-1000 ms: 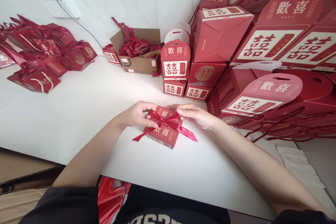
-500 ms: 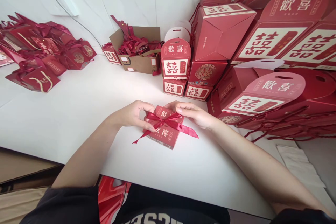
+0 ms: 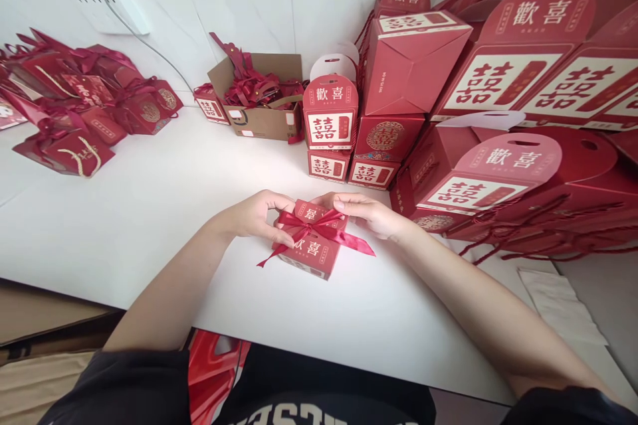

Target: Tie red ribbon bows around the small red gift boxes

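A small red gift box (image 3: 306, 265) with pale lettering lies on the white table in front of me. Across its top runs a dark red ribbon bow (image 3: 310, 228), its two tails spreading to the lower left and the right. My left hand (image 3: 262, 215) is closed on the box's left side, thumb on top beside the left loop. On the other side, my right hand (image 3: 366, 212) grips the upper right edge, its thumb by the tip of the right loop. The fingers beneath and behind the box are partly hidden.
Stacked red gift boxes (image 3: 381, 176) rise at the right, with red cord handles (image 3: 518, 229) hanging low. A cardboard box (image 3: 262, 121) of ribbons stands at the back. Ribboned boxes (image 3: 64, 153) crowd the far left. White tissue (image 3: 561, 302) lies at the right edge.
The view has shifted slightly, so the stacked boxes at the right appear a little further left. Both hands keep their hold, and the box and bow look nearly unchanged.
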A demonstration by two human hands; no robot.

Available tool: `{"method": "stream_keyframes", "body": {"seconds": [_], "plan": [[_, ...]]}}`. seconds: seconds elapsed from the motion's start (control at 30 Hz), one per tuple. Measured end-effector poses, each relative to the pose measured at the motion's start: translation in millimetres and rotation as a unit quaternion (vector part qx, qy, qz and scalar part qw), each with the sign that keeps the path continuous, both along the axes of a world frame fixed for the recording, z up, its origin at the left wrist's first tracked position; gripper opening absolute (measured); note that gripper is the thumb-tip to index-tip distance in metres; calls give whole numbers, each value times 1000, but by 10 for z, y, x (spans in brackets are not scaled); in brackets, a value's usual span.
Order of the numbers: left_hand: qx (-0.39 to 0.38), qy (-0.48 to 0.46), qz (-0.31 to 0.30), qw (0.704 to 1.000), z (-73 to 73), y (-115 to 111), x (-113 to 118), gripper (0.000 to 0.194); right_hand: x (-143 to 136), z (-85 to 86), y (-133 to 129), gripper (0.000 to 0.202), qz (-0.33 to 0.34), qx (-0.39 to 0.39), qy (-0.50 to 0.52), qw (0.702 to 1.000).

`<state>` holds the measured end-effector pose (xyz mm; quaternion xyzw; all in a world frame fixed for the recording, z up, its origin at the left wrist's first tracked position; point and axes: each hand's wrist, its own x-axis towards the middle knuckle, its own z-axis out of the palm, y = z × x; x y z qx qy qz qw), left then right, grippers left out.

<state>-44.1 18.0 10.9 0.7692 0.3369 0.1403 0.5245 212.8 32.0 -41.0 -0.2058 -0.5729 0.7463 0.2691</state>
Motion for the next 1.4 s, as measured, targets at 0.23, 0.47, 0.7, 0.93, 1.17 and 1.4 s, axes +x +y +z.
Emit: {"method": "stream_keyframes", "body": {"seconds": [0.23,0.47,0.7,0.93,1.17,1.4], "plan": [[-10,-27,13,999,-61,29,-46,27,-6,-2,-27,27,-27,4,24,999],[-60,-79,53,994,-104,70,-130,34,-61,31,-93,29,-252,206,-64,944],[-6,-85,94,992,-51,55,-167,44,102,162,-56,69,-62,201,-207,955],[53,17,138,989,52,-8,-80,44,167,304,-18,42,184,75,-145,969],[24,39,123,991,61,-42,-41,36,182,235,-9,37,240,29,-167,956],[38,62,107,992,79,-30,-63,32,219,123,52,32,293,38,-221,929]]}}
